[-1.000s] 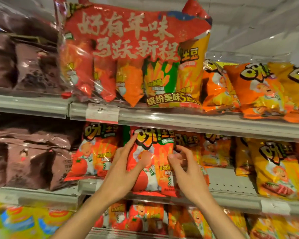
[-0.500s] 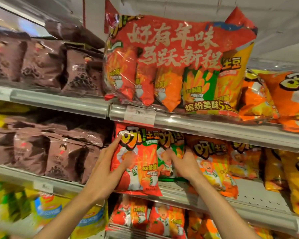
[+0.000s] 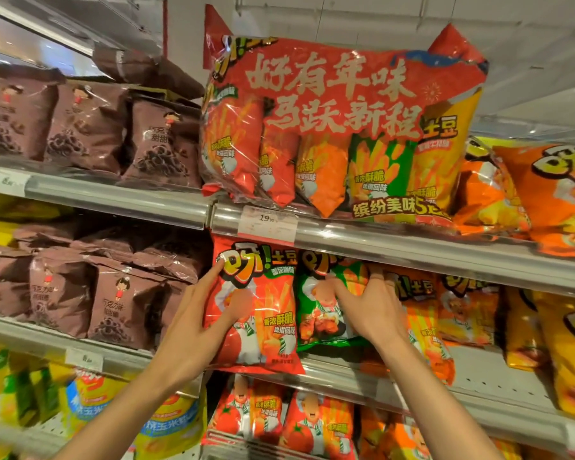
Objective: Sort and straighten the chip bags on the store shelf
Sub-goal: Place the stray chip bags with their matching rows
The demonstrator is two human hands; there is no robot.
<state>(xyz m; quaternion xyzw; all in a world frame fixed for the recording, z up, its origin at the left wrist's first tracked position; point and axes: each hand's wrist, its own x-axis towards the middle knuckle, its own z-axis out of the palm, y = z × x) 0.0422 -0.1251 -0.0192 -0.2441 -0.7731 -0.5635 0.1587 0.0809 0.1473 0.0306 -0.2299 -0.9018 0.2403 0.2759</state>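
- The left hand (image 3: pixel 196 330) held the red chip bag (image 3: pixel 263 313) by its left edge: the thumb lay across the printed front, the forefinger reached up along the side toward the top corner, and the other fingers seemed to curl behind the edge.
- The right hand (image 3: pixel 367 310) pressed spread fingers against the green chip bag (image 3: pixel 316 307), just right of the red one, its outer fingers reaching the orange bag (image 3: pixel 422 323) beyond; it gripped nothing.
- Both bags stood on the middle shelf (image 3: pixel 478 390), the red one's bottom hanging over the front lip.
- They looked light, puffed with air and glossy, so likely slippery and easily crushed; the flat side seams or top seal seemed safer to hold than the belly.
- Above the hands sat a large red multipack (image 3: pixel 342 124); brown bags (image 3: pixel 120 303) stood left of the left hand.
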